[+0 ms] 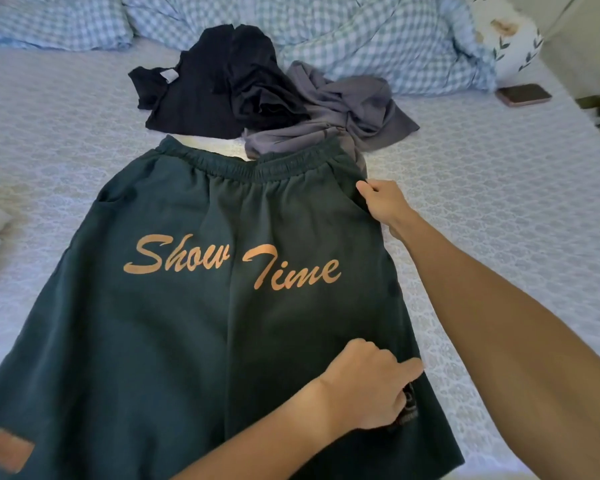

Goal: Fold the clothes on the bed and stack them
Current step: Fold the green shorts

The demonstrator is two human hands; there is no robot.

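Dark green shorts (174,323) with orange "Show Time" lettering lie spread flat on the bed, waistband away from me. My right hand (383,202) pinches the shorts' right edge just below the waistband. My left hand (368,386) grips the right side of the shorts lower down, fingers curled into the fabric near a small patch. Beyond the waistband lie a crumpled black garment (205,88) and a crumpled grey garment (347,109), partly overlapping each other.
The bed has a pale patterned sheet (499,202). A blue checked duvet (378,32) and pillow (49,22) lie at the head. A phone (523,94) lies on the sheet at the right. A floral pillow (510,39) sits in the far right corner.
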